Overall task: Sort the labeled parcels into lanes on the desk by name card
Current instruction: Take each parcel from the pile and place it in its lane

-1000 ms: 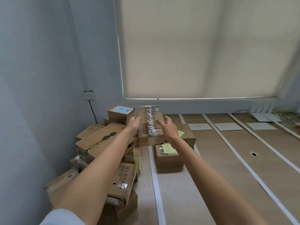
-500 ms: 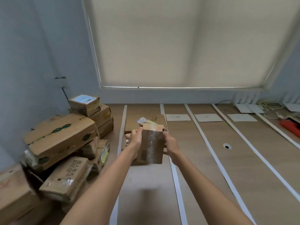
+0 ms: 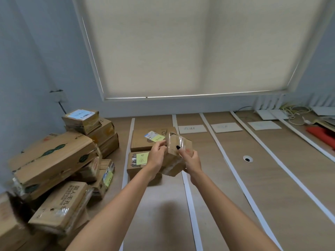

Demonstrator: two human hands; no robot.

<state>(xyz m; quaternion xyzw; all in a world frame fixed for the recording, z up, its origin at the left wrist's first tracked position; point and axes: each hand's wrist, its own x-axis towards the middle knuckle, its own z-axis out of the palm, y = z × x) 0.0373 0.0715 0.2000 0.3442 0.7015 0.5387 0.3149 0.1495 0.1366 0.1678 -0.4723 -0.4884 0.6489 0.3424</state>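
Both arms reach forward — left hand (image 3: pixel 157 156) and right hand (image 3: pixel 192 160) clasp a tilted, tape-wrapped brown cardboard parcel (image 3: pixel 176 153), fingers pinching its sides above the wooden tabletop (image 3: pixel 226 178).

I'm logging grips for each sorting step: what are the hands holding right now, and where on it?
A small taped cardboard parcel, held above the desk: the left hand grips its left side, the right hand its right side.

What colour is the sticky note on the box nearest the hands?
Pale yellow-green sticky note, on the brown box; seen in the head view.
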